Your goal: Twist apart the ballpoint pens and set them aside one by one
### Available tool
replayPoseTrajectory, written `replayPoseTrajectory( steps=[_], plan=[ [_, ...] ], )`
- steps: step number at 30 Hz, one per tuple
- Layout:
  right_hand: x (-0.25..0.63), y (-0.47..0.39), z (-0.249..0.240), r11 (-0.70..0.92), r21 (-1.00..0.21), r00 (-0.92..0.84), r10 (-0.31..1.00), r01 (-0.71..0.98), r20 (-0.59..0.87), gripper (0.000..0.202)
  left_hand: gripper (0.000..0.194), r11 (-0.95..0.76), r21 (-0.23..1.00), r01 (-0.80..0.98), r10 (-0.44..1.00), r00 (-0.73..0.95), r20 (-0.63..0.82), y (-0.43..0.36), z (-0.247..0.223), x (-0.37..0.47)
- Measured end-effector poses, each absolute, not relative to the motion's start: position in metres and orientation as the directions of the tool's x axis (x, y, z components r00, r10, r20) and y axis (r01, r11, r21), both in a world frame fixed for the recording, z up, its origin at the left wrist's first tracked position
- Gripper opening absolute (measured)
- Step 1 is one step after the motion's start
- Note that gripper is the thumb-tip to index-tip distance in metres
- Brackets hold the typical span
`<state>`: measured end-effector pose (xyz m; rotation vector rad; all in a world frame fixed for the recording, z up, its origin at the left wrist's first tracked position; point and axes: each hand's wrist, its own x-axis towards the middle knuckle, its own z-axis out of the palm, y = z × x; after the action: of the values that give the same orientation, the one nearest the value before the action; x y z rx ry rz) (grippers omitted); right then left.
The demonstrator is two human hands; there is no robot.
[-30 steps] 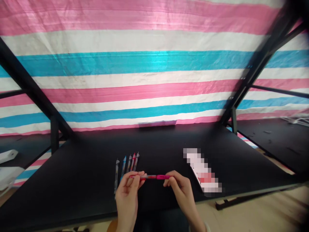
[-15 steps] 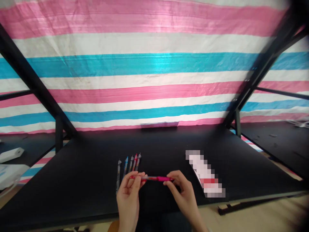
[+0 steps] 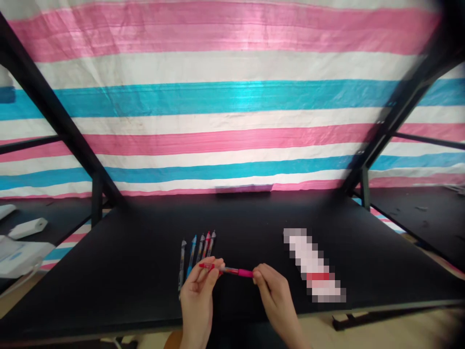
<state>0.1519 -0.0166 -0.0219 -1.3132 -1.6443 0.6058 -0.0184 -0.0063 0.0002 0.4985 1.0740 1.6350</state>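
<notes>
A red pen [image 3: 232, 270] with a pink grip is held roughly level above the near part of the black table [image 3: 145, 291]. My left hand [image 3: 199, 288] is closed on its red, clear-barrelled end. At the pink end, the fingers of my right hand [image 3: 274, 286] are pinched round the tip, which they hide. Just beyond my left hand lie several pens side by side: a black pen [image 3: 182, 264] at the left, a blue pen [image 3: 192, 252], and others with dark and red tops. My left hand covers the lower ends of some of them.
To the right lies a long, pale, blurred-out packet [image 3: 308, 261] with a red band. Black metal frame bars [image 3: 82, 150] rise at both sides before a striped plastic sheet [image 3: 232, 97]. White devices [image 3: 27, 254] sit on a neighbouring table at the left.
My right fingers have closed more tightly round the pen's pink end, and that end has dipped slightly. The whole view has shifted a little, so everything appears farther right.
</notes>
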Motion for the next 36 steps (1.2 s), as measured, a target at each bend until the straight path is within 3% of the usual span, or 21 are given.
replayPoseTrajectory(
  steps=[8,13,17,24,29,36],
  plan=[
    [0.154,-0.019,-0.017,0.268,-0.873,-0.056,0.962,0.408,0.269,0.044,0.038,-0.085,0.83,-0.551,0.961,-0.264,-0.077,-0.008,0.012,-0.014],
    [0.158,-0.02,-0.019,0.248,-0.926,-0.074,0.969,0.283,0.237,0.041,0.053,-0.165,0.813,-0.558,0.947,-0.319,-0.026,0.002,0.025,-0.023],
    [0.162,-0.02,-0.025,0.244,-0.946,0.02,0.967,0.214,0.254,0.04,0.055,-0.218,0.845,-0.487,0.939,-0.341,0.046,0.012,0.041,-0.039],
    [0.161,-0.021,-0.023,0.217,-0.935,0.01,0.973,0.279,0.229,0.04,0.043,-0.194,0.886,-0.421,0.974,-0.191,0.122,0.023,0.052,-0.053],
    [0.163,-0.02,-0.024,0.201,-0.925,-0.013,0.978,0.322,0.208,0.039,0.033,-0.204,0.897,-0.392,0.973,-0.186,0.14,0.031,0.053,-0.051],
    [0.159,-0.019,-0.022,0.215,-0.924,0.014,0.973,0.315,0.231,0.041,0.036,-0.185,0.905,-0.384,0.977,-0.168,0.129,0.038,0.061,-0.047]
  ],
)
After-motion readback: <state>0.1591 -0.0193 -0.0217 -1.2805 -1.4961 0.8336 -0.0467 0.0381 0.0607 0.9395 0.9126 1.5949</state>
